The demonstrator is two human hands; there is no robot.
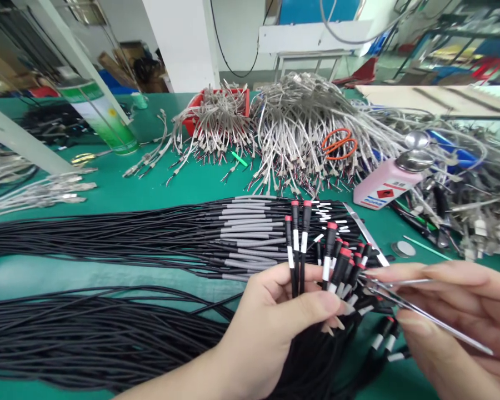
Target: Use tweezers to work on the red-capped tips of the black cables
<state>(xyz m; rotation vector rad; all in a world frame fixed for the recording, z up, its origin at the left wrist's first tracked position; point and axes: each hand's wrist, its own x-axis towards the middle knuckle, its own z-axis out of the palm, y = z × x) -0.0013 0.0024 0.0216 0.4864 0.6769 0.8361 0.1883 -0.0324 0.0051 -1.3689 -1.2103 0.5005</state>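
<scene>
My left hand (283,311) is closed around a bunch of black cables with red-tipped connectors (331,244) that carry white labels. Three of these connectors stand apart from the others, upright between the fingers. A slim, silvery two-armed tool that looks like tweezers (437,318) is pinched in my right hand (454,311). Its near end is at the right side of the connectors; whether it grips one of them is hidden. More labelled red-tipped connectors (385,333) hang below, between the hands.
Black cables with grey sleeves (250,228) lie behind my left hand. Grey-white wires (300,122) are heaped at the back, with orange-handled scissors (339,144) and a red bin (195,105). A pink bottle (387,183) and a steel ruler (364,233) are to the right.
</scene>
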